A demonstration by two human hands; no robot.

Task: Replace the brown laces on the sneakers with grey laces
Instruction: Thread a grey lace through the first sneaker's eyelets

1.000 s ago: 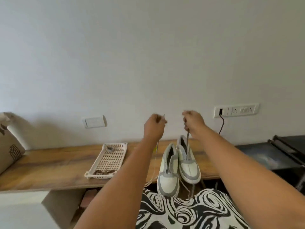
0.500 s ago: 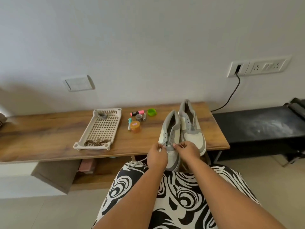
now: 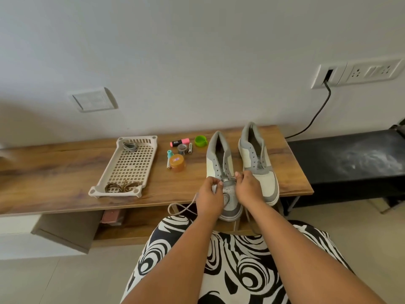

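Two cream and grey sneakers stand side by side on the wooden table point(image 3: 54, 170), toes toward me. My left hand point(image 3: 209, 197) and my right hand point(image 3: 248, 187) are both at the lowest eyelets of the left sneaker point(image 3: 221, 165), each pinching an end of the grey lace point(image 3: 182, 208). The lace's loose length loops down over the table edge on my left. The right sneaker point(image 3: 259, 159) stands untouched beside it. In the cream tray point(image 3: 131, 165) a coiled grey lace point(image 3: 129, 147) lies at the far end and the brown laces point(image 3: 121, 186) at the near end.
Between tray and sneakers lie a pink highlighter point(image 3: 179, 142), a green cap point(image 3: 200, 141), a tape roll point(image 3: 182, 148), an orange jar point(image 3: 177, 164) and a teal pen point(image 3: 169, 157). A black bench point(image 3: 350, 159) stands right. A cable point(image 3: 315, 115) hangs from the wall socket.
My hands dropped from holding the lace ends high in front of the wall to the left sneaker's lowest eyelets. My view tilted downward, bringing the small items on the table into sight.
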